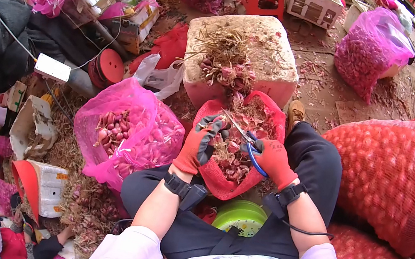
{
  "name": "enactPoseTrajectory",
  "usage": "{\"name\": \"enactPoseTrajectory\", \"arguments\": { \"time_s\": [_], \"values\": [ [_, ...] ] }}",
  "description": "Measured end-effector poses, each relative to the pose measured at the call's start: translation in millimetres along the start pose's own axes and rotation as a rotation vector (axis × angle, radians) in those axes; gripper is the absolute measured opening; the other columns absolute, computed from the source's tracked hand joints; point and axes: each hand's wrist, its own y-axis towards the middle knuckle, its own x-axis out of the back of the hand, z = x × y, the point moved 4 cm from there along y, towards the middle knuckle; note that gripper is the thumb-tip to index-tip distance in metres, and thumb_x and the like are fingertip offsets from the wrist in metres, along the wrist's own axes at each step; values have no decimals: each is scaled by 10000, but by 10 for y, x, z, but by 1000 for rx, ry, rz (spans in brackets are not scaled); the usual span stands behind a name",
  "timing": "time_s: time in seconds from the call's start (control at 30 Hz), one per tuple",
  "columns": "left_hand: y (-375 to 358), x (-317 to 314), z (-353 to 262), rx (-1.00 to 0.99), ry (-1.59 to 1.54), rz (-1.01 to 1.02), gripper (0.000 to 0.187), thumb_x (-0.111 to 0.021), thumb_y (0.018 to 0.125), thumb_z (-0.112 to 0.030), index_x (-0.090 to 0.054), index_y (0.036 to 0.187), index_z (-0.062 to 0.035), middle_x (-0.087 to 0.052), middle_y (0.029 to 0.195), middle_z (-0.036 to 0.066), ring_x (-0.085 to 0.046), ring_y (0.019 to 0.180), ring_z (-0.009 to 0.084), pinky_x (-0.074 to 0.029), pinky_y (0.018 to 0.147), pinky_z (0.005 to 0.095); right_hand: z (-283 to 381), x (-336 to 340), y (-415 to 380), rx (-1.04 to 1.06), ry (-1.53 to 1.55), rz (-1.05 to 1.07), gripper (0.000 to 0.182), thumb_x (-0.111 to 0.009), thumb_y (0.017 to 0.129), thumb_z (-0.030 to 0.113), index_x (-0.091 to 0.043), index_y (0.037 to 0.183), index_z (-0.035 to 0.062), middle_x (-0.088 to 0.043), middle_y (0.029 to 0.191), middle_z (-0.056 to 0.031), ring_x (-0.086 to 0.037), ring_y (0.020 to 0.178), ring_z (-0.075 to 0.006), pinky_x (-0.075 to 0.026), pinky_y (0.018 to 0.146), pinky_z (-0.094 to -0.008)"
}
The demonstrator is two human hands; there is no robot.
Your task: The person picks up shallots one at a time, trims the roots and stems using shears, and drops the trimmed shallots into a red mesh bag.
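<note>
My left hand (204, 140), in a red and grey glove, is closed around something small and pale, probably a bulb, mostly hidden by the fingers. In my gloved right hand (269, 160) are blue-handled scissors (255, 157), their blades pointing up and left toward my left hand. Below both hands lies a red mesh bag (223, 190) holding loose skins and trimmings. A pink mesh bag (152, 142) with small reddish bulbs (114, 130) stands to the left. Beyond the red bag, a bunch of dry-stemmed bulbs (228, 72) rests on a white foam block (272, 46).
Full red net sacks (388, 172) stand at the right. A green basin (242, 216) sits between my legs. At the left are a red reel (110, 65) and a foam box (49, 190). Other people sit at the lower left. A pink bag (371, 50) stands upper right.
</note>
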Motion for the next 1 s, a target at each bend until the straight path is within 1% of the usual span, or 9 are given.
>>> {"name": "enactPoseTrajectory", "arguments": {
  "time_s": [0.13, 0.23, 0.33, 0.43, 0.53, 0.63, 0.77, 0.87, 1.0],
  "values": [
    [7, 63, 9, -67, 13, -29, 278, -581, 910, -149, -540, 1171, -65, -630, 1014, 49, -595, 819, 132, -470, 724, 238, 12, -18, -37, 108, 81, -185, 402, -668, 770, 463, -662, 825, 65, -622, 723, -139, -620, 723, -339, -464, 628, -419],
    [39, 130, 70, -85, 42, -30, 302, -585, 895, -88, -532, 1192, -72, -620, 1024, 35, -602, 862, 132, -481, 766, 253, 147, 66, -92, 118, -91, -207, 429, -668, 759, 491, -658, 814, 65, -622, 735, -144, -624, 722, -327, -465, 629, -413],
    [34, 133, 74, -100, 73, -21, 297, -574, 894, -59, -534, 1188, -71, -607, 1017, 36, -601, 844, 136, -491, 758, 258, 46, -32, -56, 56, -83, -114, 443, -667, 751, 504, -653, 770, 62, -619, 715, -147, -625, 709, -323, -464, 625, -414],
    [-24, 58, 4, -128, 32, -29, 284, -567, 893, -43, -545, 1175, -71, -602, 984, 28, -601, 818, 137, -505, 740, 272, 50, 38, -31, 45, -157, -13, 527, -577, 785, 594, -654, 755, 74, -632, 717, -146, -628, 711, -313, -478, 637, -410],
    [-16, 10, -48, -202, 78, 50, 255, -559, 907, -78, -553, 1162, -74, -604, 937, 21, -601, 797, 137, -516, 716, 296, 33, 74, -21, 14, -81, -23, 505, -600, 770, 581, -661, 702, 85, -628, 670, -130, -625, 676, -319, -478, 624, -412],
    [-18, -43, -88, -126, -49, 37, 242, -558, 927, -177, -558, 1144, -70, -611, 924, 27, -603, 788, 137, -534, 719, 327, 85, 121, -36, -38, -2, 43, 505, -614, 762, 578, -654, 762, 74, -639, 743, -133, -627, 720, -314, -475, 628, -409],
    [-8, 104, 52, 211, -424, 73, 346, -543, 923, -364, -567, 1078, -56, -624, 950, 69, -621, 770, 168, -556, 728, 387, 19, 91, -51, 137, -11, -191, 523, -627, 753, 577, -625, 853, 64, -623, 805, -138, -618, 760, -308, -472, 643, -406],
    [6, 107, 61, 257, -516, 213, 342, -519, 932, -383, -572, 1038, -62, -630, 932, 78, -628, 749, 191, -559, 692, 394, 121, 230, -52, 221, -175, -234, 527, -634, 746, 572, -607, 880, 62, -612, 822, -131, -612, 766, -305, -475, 659, -405],
    [-20, 103, -17, 259, -497, 175, 331, -506, 937, -390, -566, 1003, -70, -623, 862, 70, -626, 709, 199, -559, 660, 388, 78, 257, -56, 242, -206, -258, 486, -685, 709, 527, -618, 874, 75, -610, 797, -117, -609, 743, -304, -473, 657, -403]
  ]
}}
